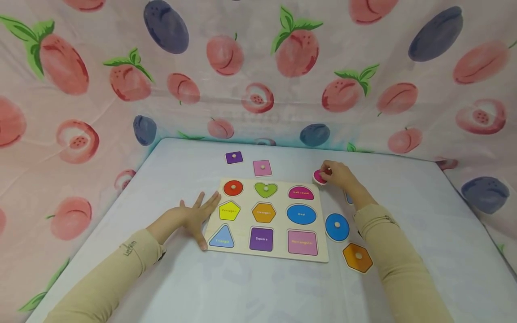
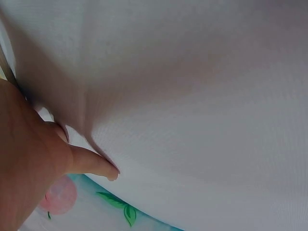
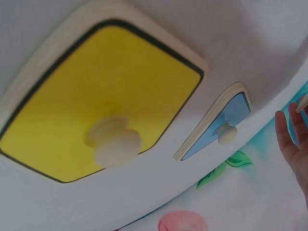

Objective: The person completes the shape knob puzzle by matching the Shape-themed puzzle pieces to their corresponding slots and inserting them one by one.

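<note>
Hands: right (image 1: 342, 174) around magenta piece (image 1: 320, 176)

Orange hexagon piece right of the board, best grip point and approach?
Pinch the small wooden knob at the centre of the hexagon piece, coming straight down from above. It lies flat on the table, so its thin edges offer little to grip, and the knob stands up. The right hand is nearer.

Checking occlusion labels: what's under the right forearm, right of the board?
A sliver of a blue piece shows beside the right wrist; the rest is covered, so its shape can't be told. The blue oval piece and orange hexagon piece lie uncovered.
</note>
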A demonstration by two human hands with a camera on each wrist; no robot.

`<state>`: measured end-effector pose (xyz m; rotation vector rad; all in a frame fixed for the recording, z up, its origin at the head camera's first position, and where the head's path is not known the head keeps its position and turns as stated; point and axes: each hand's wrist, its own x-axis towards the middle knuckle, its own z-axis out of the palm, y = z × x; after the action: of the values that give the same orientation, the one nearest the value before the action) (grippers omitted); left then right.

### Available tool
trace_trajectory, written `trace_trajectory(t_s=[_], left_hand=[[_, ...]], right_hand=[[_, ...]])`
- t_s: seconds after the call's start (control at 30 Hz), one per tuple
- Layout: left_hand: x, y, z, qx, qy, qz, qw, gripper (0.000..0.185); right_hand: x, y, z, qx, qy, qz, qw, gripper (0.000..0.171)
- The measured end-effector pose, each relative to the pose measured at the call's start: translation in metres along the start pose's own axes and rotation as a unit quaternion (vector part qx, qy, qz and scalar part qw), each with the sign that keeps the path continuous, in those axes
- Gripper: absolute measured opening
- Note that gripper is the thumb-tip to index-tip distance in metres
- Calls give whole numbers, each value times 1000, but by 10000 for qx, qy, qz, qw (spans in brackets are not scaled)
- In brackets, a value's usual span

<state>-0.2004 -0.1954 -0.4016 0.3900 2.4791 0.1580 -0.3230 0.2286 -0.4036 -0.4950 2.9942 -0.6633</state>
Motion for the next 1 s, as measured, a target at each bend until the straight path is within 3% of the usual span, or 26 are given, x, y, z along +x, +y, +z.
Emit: trace_trajectory(t_s=[0.5, 1.0], left_hand=[[1, 0, 1, 17, 4, 18, 10000, 145], [-1, -1, 1, -64, 42, 103, 9999, 144]], right_hand=[[-3, -10, 3, 83, 254, -455, 9986, 22], [-10, -23, 7, 224, 204, -127, 9995, 19]])
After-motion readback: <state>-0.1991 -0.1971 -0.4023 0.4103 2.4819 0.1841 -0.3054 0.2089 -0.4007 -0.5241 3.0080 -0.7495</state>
